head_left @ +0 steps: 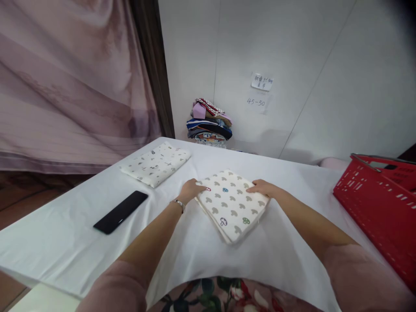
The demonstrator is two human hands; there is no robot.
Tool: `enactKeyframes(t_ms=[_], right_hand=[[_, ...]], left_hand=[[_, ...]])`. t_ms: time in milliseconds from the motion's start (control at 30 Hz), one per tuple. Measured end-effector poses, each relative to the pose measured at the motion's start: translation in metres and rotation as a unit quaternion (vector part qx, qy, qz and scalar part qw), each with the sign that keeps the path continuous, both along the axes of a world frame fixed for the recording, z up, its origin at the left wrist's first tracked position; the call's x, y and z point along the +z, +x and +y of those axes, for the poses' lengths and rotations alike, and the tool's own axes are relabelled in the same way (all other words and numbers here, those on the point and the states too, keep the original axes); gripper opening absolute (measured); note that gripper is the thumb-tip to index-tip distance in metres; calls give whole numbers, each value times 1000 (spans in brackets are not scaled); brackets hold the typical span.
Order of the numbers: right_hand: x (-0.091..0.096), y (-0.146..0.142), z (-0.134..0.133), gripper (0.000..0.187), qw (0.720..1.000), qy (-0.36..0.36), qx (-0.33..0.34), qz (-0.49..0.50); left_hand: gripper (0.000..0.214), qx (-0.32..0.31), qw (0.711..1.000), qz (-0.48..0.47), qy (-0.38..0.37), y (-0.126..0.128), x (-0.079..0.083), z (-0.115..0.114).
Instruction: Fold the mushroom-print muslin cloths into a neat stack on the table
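Observation:
A folded cream cloth with a mushroom print (232, 203) lies in the middle of the white table (195, 255). My left hand (191, 190) rests at its left edge, fingers curled onto the fabric. My right hand (264, 187) lies on its right edge, fingers bent over the cloth. Both hands hold the folded cloth by its sides. A second folded cloth with a small grey print (156, 164) lies apart at the far left of the table.
A black phone (121, 211) lies on the table's left part. A red plastic basket (380, 203) stands at the right edge. A pile of folded fabrics (209, 123) sits against the white wall behind the table. A pink curtain (71, 78) hangs at the left.

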State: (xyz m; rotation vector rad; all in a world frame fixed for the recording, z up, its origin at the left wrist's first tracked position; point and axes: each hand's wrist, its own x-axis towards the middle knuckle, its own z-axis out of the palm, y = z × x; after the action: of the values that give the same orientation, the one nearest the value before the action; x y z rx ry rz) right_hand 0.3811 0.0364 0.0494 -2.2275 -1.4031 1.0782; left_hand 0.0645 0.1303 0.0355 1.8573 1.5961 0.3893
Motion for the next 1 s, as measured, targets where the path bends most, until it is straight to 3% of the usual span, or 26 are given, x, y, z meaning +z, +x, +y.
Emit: enactKeyframes(t_ms=[200, 333, 467, 633, 767, 933, 1000], right_hand=[[-4, -2, 43, 46, 996, 24, -6, -81], [-11, 9, 40, 55, 997, -7, -1, -72], [-13, 27, 15, 58, 999, -39, -31, 14], [-14, 36, -33, 45, 973, -128, -47, 185], [-15, 26, -78, 46, 960, -127, -74, 238], [-14, 5, -117, 44, 941, -85, -96, 314], [-14, -1, -126, 42, 927, -87, -114, 348]], left_hand=[[64, 56, 998, -13, -2, -6, -10, -4], [75, 112, 988, -109, -9, -8, -13, -15], [79, 159, 940, -285, -95, -11, -13, -50], [92, 117, 865, -421, -246, -7, -12, -105], [96, 85, 854, -430, -279, 6, -10, -126], [102, 102, 865, -405, -277, 20, -6, -126], [89, 88, 866, -396, -294, 22, -6, -124]])
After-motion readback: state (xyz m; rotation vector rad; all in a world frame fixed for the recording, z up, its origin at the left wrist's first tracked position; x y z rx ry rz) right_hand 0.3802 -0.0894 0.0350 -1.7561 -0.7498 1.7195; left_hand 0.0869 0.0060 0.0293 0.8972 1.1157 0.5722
